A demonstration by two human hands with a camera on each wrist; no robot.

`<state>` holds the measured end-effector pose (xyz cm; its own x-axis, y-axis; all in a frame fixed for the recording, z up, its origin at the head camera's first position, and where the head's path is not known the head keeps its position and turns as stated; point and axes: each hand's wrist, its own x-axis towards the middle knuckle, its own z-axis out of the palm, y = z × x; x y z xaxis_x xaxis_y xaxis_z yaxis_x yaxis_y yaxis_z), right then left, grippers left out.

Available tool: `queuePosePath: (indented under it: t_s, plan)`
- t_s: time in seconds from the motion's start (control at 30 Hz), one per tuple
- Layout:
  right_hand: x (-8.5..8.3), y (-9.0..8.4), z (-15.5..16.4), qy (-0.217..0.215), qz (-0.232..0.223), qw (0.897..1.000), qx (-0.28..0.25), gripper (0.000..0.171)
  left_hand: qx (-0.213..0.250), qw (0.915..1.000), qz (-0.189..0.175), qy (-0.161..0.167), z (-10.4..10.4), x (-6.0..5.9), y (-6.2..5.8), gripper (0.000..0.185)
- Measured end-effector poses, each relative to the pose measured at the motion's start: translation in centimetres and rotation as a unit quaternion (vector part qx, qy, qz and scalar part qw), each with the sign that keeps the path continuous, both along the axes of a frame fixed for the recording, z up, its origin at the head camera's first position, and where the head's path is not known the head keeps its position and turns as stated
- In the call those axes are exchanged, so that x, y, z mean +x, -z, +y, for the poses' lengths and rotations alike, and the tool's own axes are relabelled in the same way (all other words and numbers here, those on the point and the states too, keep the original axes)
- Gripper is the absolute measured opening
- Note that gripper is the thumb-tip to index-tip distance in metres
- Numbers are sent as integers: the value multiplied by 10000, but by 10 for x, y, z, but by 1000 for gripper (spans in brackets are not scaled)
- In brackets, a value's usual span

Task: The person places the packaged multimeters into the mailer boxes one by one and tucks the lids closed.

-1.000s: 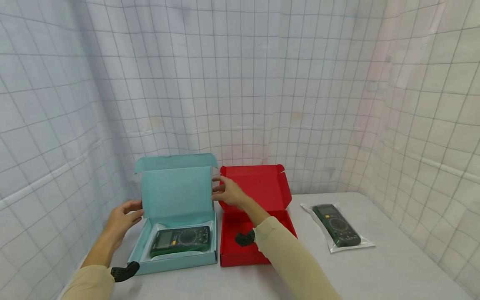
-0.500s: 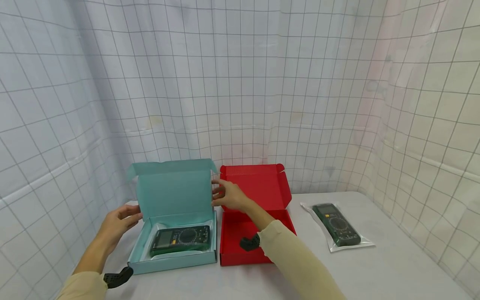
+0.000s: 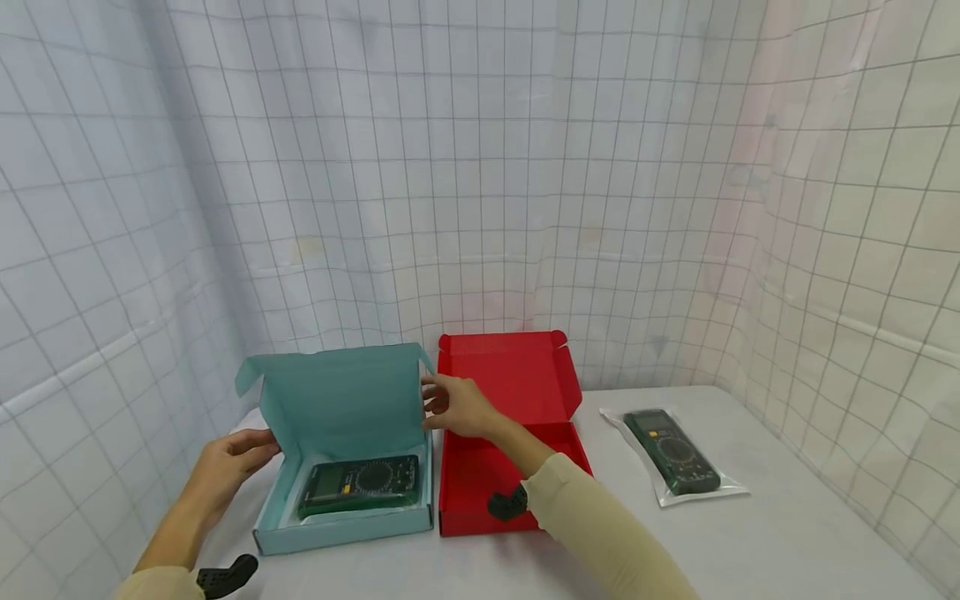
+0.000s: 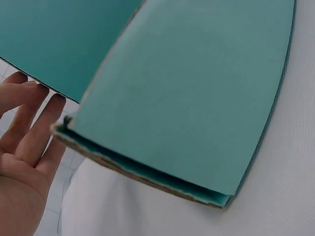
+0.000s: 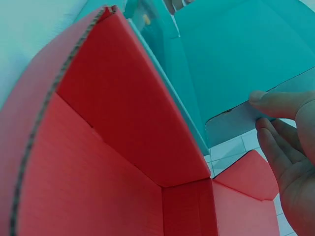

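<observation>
The right hand (image 3: 455, 406) pinches the right side flap of the teal box (image 3: 348, 450) lid — the right wrist view shows the thumb (image 5: 275, 102) pressed on the flap's edge with the other fingers behind it, a detail the head view blurs. The left hand (image 3: 228, 461) sits at the lid's left edge; the left wrist view shows its fingers (image 4: 30, 120) straight and relaxed just beside the cardboard corner, though whether they touch it I cannot tell. The lid (image 3: 341, 400) stands tilted forward over the tray. Only the head view shows what lies inside: a dark green multimeter (image 3: 360, 486) flat in the tray. The teal box stands near the table's left side, touching an open red box (image 3: 510, 433) on its right. Further right, well apart, a second multimeter in a clear bag (image 3: 672, 454) lies on the white table (image 3: 787, 533).
</observation>
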<state>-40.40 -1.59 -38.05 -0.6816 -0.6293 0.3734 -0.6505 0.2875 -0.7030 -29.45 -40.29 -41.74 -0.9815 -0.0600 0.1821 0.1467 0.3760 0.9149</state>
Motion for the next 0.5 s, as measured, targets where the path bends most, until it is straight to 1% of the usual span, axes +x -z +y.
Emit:
queuePosePath:
  t_s: [0.1,0.2,0.33,0.4,0.5]
  plan:
    - [3,-1,1,-42,126,9999,17,67,8,10000,34,80,-2,2,-1,53]
    - [7,0,2,-103,273,9994,157,64,242,9994,-107,207,-5,4,0,52]
    - [11,5,3,-249,426,9982,334,59,649,9964,-360,399,-9,8,3,43]
    - [12,7,4,-292,458,9978,369,57,757,9951,-397,490,-10,10,5,41]
    - [13,11,6,-330,440,9977,394,53,888,9932,-410,625,-10,12,7,45]
